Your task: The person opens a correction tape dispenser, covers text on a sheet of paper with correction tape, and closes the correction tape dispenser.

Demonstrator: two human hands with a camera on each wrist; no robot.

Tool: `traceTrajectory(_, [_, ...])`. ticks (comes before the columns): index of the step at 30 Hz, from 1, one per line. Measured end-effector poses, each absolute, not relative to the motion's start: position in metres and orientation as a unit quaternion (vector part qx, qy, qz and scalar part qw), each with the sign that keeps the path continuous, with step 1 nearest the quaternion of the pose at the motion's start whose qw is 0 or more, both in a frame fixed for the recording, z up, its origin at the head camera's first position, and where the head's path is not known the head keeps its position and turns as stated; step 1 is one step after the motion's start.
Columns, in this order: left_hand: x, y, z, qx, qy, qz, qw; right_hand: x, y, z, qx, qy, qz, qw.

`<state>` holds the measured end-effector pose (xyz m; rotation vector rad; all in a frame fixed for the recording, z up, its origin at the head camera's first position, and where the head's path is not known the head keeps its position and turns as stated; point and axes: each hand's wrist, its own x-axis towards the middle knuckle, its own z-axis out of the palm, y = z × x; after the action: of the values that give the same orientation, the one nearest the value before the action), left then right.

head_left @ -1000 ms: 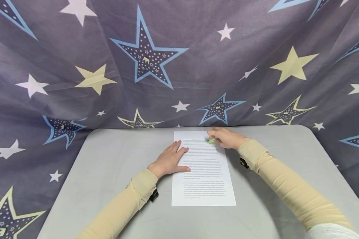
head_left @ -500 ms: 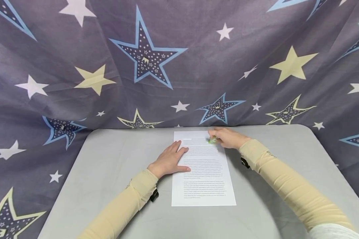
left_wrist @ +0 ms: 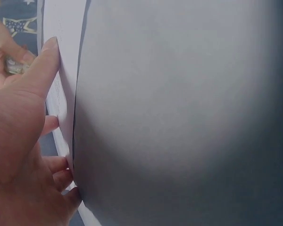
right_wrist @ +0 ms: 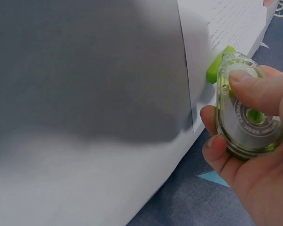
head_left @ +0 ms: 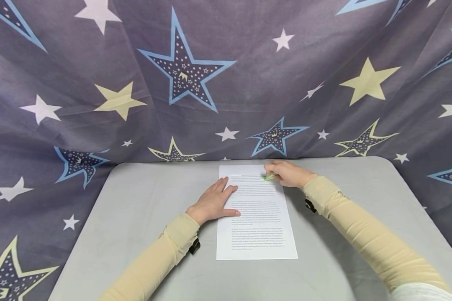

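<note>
A printed sheet of paper [head_left: 258, 255] lies flat on the grey table, its text in several blocks. My left hand [head_left: 212, 201] rests on the sheet's left side with fingers and thumb spread. Near the top right of the page, my right hand [head_left: 289, 173] grips a correction tape dispenser [right_wrist: 250, 134]. Its clear body shows a green hub, and the thumb [right_wrist: 262, 92] lies along the near side. A bright green cap piece [right_wrist: 214, 71] sticks out at the tip end, over the paper. In the head view the fingers partly cover the dispenser.
The grey table [head_left: 147, 234] has rounded far corners. Right behind its far edge hangs a dark curtain [head_left: 248, 83] printed with stars. A dark wrist camera [head_left: 194, 246] sits under the left sleeve, another camera [head_left: 310, 205] under the right.
My right hand has slid a little to the right with the correction tape dispenser, along the top lines of text. The left hand stays in place on the sheet.
</note>
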<state>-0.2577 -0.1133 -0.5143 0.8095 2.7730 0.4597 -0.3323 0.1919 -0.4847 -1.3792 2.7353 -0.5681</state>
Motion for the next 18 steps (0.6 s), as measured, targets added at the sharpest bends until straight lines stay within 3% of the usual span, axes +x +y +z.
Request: traceTrajectory(18, [-0.2562, -0.1132, -0.5104, 0.276, 0.942, 0.155, 0.11, -0.3313, 0.1968, -0.4864, -0.444, 0.88, -0.17, 0.005])
